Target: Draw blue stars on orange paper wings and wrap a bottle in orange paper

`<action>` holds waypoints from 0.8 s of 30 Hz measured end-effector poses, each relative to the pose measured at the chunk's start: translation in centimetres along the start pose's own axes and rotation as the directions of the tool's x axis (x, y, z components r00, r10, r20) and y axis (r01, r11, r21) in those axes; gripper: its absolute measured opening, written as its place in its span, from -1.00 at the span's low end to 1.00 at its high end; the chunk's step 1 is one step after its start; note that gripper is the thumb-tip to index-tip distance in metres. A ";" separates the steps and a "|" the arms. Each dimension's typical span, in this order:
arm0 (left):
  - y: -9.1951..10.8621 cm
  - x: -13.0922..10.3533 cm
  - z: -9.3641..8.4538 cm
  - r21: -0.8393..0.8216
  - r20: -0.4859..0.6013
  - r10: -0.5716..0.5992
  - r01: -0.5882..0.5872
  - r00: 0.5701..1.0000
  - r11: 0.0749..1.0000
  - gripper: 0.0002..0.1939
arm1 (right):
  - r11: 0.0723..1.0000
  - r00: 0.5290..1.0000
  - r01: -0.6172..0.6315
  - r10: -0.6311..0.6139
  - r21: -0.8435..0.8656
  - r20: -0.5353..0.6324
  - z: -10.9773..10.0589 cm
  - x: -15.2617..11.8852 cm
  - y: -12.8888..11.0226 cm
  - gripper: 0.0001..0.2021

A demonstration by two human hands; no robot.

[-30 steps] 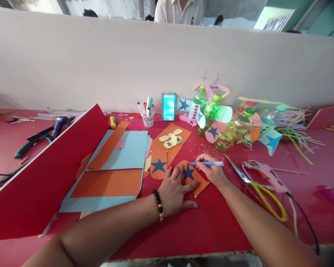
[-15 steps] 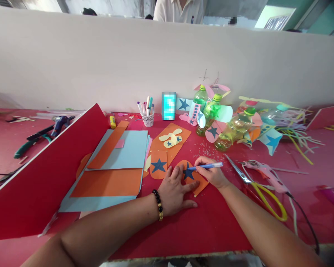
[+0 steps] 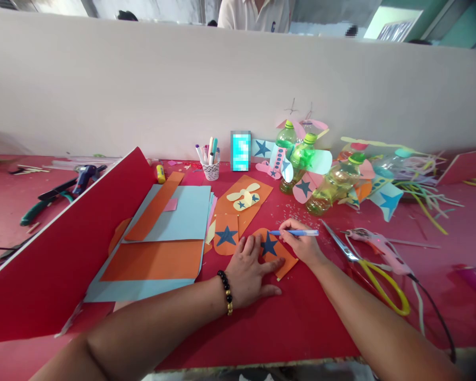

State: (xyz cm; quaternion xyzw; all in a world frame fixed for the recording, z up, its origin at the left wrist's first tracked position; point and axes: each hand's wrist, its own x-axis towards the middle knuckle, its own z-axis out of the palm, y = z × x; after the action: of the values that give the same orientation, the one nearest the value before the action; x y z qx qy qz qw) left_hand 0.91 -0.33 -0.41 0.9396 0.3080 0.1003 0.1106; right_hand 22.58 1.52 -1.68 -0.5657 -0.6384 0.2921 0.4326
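Observation:
Flat on the red tabletop, my left hand [image 3: 249, 270] presses on an orange paper cutout [image 3: 282, 260] with its fingers spread. A dark blue star [image 3: 268, 244] is drawn on that cutout. My right hand [image 3: 303, 246] pinches a blue pen [image 3: 301, 233], whose tip is over the cutout's upper edge, above the star; whether it touches the paper I cannot tell. To the left lies a second orange cutout [image 3: 225, 248] with a similar blue star. Behind them, small cream paper pieces [image 3: 246, 200] with stars rest on an orange sheet [image 3: 257, 185].
Blue sheets [image 3: 190, 211] and orange strips lie at left beside a red divider [image 3: 83, 227]. A cup of markers [image 3: 211, 171] and a phone-like screen [image 3: 240, 151] stand behind. Decorated plastic bottles [image 3: 333, 182], yellow-handled scissors [image 3: 384, 286] and a pink glue gun [image 3: 381, 248] are at right.
The pen tip has moved from the star up toward the cutout's top edge, and the right hand has shifted slightly up. The star is now fully visible. My left hand stays put.

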 end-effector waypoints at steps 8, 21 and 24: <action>0.1 0.0 0.1 0.019 -0.004 0.009 -0.009 1.000 1.000 -0.30 | 1.000 1.000 0.001 -0.001 -0.021 0.006 0.0 0.1 0.0 -0.88; 0.1 0.1 -0.1 0.028 0.009 0.005 -0.005 1.000 1.000 -0.30 | 0.999 1.000 0.004 -0.002 -0.051 0.024 0.0 0.1 -0.1 -0.87; 0.1 0.1 -0.1 0.020 0.012 0.002 -0.002 1.000 1.000 -0.31 | 0.999 1.000 0.013 -0.011 -0.052 0.026 0.0 0.1 -0.2 -0.87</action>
State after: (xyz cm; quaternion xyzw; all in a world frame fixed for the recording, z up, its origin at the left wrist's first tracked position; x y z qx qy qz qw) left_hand 0.99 -0.34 -0.29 0.9416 0.3072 0.0915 0.1030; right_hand 22.50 1.58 -1.52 -0.5693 -0.6547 0.2799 0.4110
